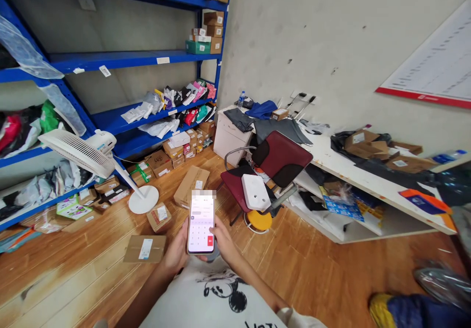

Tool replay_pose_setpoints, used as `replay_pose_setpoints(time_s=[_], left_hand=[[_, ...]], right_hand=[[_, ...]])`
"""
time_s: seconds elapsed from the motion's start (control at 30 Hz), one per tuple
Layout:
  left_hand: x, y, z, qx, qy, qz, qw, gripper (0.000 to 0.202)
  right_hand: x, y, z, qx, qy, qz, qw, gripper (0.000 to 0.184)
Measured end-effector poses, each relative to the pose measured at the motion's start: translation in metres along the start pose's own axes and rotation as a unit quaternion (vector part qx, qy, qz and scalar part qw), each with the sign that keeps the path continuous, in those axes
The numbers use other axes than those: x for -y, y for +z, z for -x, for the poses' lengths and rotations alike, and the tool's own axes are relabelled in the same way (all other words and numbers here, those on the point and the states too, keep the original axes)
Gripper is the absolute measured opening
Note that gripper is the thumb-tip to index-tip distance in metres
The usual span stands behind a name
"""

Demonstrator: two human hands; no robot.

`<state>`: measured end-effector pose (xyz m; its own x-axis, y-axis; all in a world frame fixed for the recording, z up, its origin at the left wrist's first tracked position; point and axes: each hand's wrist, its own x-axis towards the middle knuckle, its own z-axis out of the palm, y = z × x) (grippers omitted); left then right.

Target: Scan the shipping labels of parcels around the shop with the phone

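Observation:
A smartphone [200,225] is held upright in front of my body, its lit screen showing a number keypad with a red key at the lower right. My left hand [177,249] wraps round the phone's left side and lower back. On the other side, my right hand [223,239] grips the right edge, with the thumb at the screen by the keypad. Most of the fingers are hidden behind the phone. Beyond it on the floor lie a cardboard box [191,185], a smaller box [159,217] and a flat labelled box [144,248].
Blue shelving [128,60] with parcels stands left, a white fan [143,199] before it. A dark red chair [283,158] carries a white foam piece [255,192]; a yellow stool [259,221] is beside it. The white desk [342,171] along the wall is cluttered.

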<state>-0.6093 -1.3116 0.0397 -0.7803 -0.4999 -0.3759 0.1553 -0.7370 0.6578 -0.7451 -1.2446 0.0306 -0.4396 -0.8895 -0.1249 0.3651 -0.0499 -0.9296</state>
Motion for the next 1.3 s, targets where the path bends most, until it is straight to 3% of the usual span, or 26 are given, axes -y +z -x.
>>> replay_pose_setpoints(time_s=[0.37,0.57,0.63,0.73,0.8,0.93,1.1,1.2,1.3], left_hand=[[0.004,-0.005,-0.008,-0.011,0.012,-0.015,1.000,0.077],[-0.001,0.001,-0.008,-0.041,0.016,-0.061,0.997,0.090],[-0.003,0.005,-0.008,-0.061,0.024,-0.101,0.993,0.091],[-0.003,0.007,-0.010,-0.076,0.032,-0.141,0.987,0.089],[-0.002,0.003,-0.013,-0.064,0.025,-0.116,0.991,0.090],[0.001,-0.011,-0.018,-0.004,0.006,-0.034,0.999,0.097],[-0.001,-0.014,-0.021,0.052,-0.009,-0.021,0.998,0.104],[-0.002,-0.010,-0.023,0.053,-0.015,-0.037,0.998,0.106],[-0.001,-0.008,-0.025,0.020,-0.019,-0.060,0.998,0.107]], right_hand=[[-0.005,-0.001,-0.003,-0.002,0.002,-0.003,1.000,0.032],[-0.001,-0.009,0.001,0.111,-0.018,0.010,0.994,0.066],[0.001,-0.011,0.001,0.121,-0.020,0.020,0.992,0.068],[0.001,-0.013,-0.001,0.112,-0.006,0.006,0.994,0.059],[0.000,-0.013,-0.004,0.091,-0.001,-0.001,0.996,0.053],[-0.004,-0.015,-0.011,0.071,0.005,-0.002,0.997,0.052],[-0.007,-0.018,-0.016,0.037,0.011,-0.024,0.999,0.050],[-0.009,-0.020,-0.018,0.028,0.027,-0.029,0.999,0.051],[-0.009,-0.021,-0.019,0.024,0.033,-0.027,0.999,0.048]])
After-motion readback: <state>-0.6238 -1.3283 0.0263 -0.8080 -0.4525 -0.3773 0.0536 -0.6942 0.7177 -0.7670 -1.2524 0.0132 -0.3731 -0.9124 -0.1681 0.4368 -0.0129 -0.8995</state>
